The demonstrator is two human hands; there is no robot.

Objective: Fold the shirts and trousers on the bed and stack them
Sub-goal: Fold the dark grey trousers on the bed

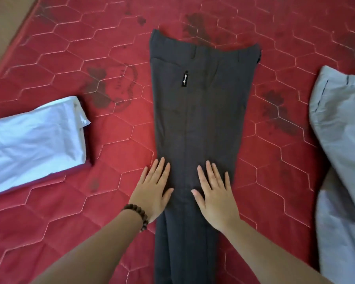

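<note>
Item: dark grey trousers (195, 111), one pair, laid lengthwise down the middle of the bed (121, 128), waistband toward the far edge, legs running to the near edge and out of view. Already doubled leg on leg, judging by the single narrow column of cloth. A small black label (184, 79) sits below the waistband.

Handling, as judged: light woven cloth, soft and limp, no stiffness beyond the waistband and seams; not fragile; likely to slide a little on itself and to crease if dragged. Best taken at the leg ends or the waistband with both hands, lifted and laid over, then smoothed flat.

Grip: left hand (155, 188) lies flat with fingers straight, on the left margin of the trousers and partly on the bed; a beaded bracelet (138, 216) is on that wrist. Right hand (214, 193) lies flat on the cloth, fingers spread. Neither holds anything; both press.

Also present: a folded white shirt (33, 142) resting on something darker, near the left edge; light grey trousers (340, 140), loose and unfolded, at the right edge.

Surface: red quilted mattress cover stitched in hexagons, with dark blotches; soft, somewhat grippy.

Room: a strip of tan floor (6, 19) at the far left corner; nothing more shows.
</note>
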